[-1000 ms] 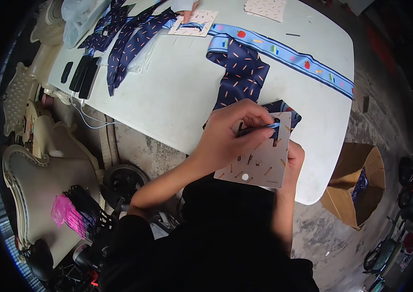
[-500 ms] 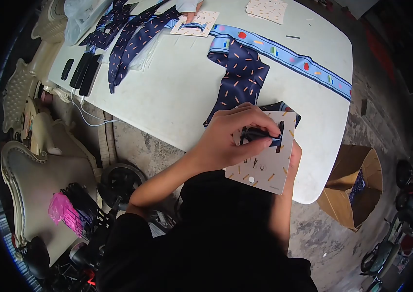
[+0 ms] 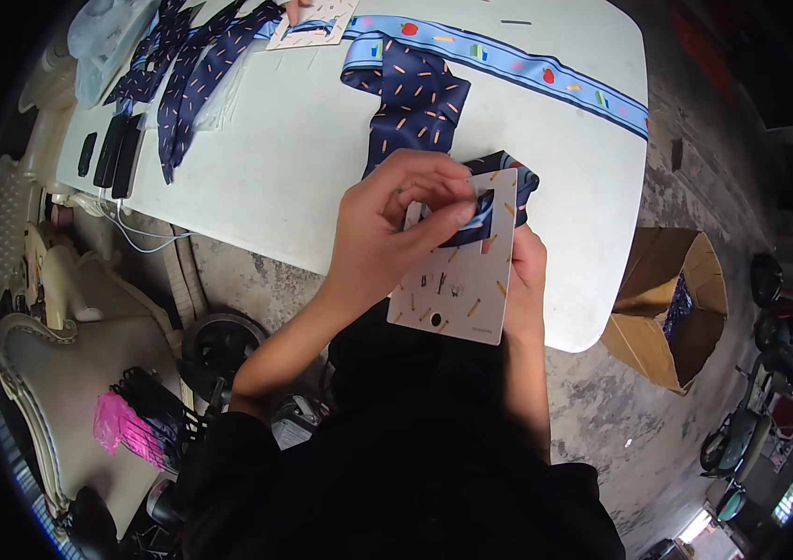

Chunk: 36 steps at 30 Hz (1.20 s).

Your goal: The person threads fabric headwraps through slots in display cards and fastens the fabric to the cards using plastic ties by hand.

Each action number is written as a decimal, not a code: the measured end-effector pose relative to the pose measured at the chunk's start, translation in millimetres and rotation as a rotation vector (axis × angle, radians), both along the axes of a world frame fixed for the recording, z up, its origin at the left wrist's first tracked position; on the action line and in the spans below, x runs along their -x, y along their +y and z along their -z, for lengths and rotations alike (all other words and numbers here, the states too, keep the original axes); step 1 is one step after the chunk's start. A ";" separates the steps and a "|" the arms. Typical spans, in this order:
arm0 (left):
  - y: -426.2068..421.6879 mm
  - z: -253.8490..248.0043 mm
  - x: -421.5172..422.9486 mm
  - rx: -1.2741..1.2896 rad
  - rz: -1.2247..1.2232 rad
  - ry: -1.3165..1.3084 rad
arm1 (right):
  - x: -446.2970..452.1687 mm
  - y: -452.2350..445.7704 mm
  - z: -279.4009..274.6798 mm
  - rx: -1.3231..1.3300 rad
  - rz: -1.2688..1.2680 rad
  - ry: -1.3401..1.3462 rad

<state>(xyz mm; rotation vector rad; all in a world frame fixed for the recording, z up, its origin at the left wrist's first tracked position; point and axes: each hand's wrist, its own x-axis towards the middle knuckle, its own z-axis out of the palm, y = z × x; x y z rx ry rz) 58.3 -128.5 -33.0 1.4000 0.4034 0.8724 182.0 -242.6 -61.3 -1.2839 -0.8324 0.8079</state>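
My left hand (image 3: 382, 210) pinches a fold of navy and light-blue patterned scarf (image 3: 473, 231) at the slot of a white display card (image 3: 457, 291). The card is tilted in front of my body, with a pencil print, small drawings and a round hole near its bottom. My right hand (image 3: 529, 261) grips the card's right side from behind, its fingers mostly hidden. Dark scarf fabric shows above the card's top edge. Beyond my left hand, a navy pencil-print length (image 3: 415, 107) lies folded on the table, meeting a long light-blue band (image 3: 527, 67) with apples and pencils.
On the white table (image 3: 256, 201), another person's hand (image 3: 295, 11) touches a second card (image 3: 317, 28). Several navy scarves (image 3: 205, 79), a plastic bag (image 3: 102, 47) and black devices with cables (image 3: 116, 154) lie left. An open cardboard box (image 3: 644, 322) stands right, a tufted chair (image 3: 70, 392) left.
The view has shifted, so the table sits higher and further left. My left fingers have drawn more of the scarf's light-blue edge out at the slot. Both hands still hold on.
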 end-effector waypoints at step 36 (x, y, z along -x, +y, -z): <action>-1.3 40.2 -40.2 -0.320 -0.523 0.220 | 2.1 -28.4 9.0 -0.341 -0.250 0.255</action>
